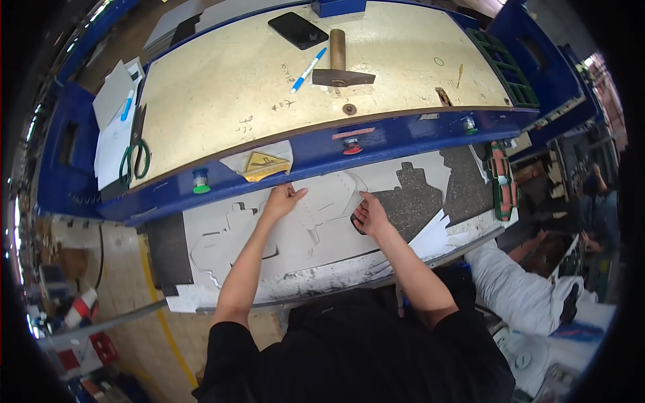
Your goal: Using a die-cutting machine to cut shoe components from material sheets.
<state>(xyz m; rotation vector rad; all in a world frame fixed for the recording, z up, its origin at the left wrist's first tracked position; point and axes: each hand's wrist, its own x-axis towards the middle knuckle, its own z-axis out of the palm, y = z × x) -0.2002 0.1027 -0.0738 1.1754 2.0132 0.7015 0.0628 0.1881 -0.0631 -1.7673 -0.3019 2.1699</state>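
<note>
A large white cardboard sheet (pixel 289 232) with several cut outlines lies on the dark work surface below the blue press beam. My left hand (pixel 282 201) is at the sheet's far part, just under the beam, with thumb and fingers drawn together. Whether anything is between them is hidden. My right hand (pixel 371 213) pinches a raised edge of the sheet between thumb and finger, beside a dark opening shaped like a cut-out. A black curved shape shows under its lower fingers; I cannot tell whether it is a thing or part of an opening.
On the wooden top beyond the beam (pixel 396 127) lie a hammer (pixel 338 57), a phone (pixel 298 31) and a blue-white marker (pixel 309 70). Green-handled scissors (pixel 136 158) hang at left. White scraps (pixel 430 235) and a green-red tool (pixel 501 181) are at right. Another person (pixel 600 208) is far right.
</note>
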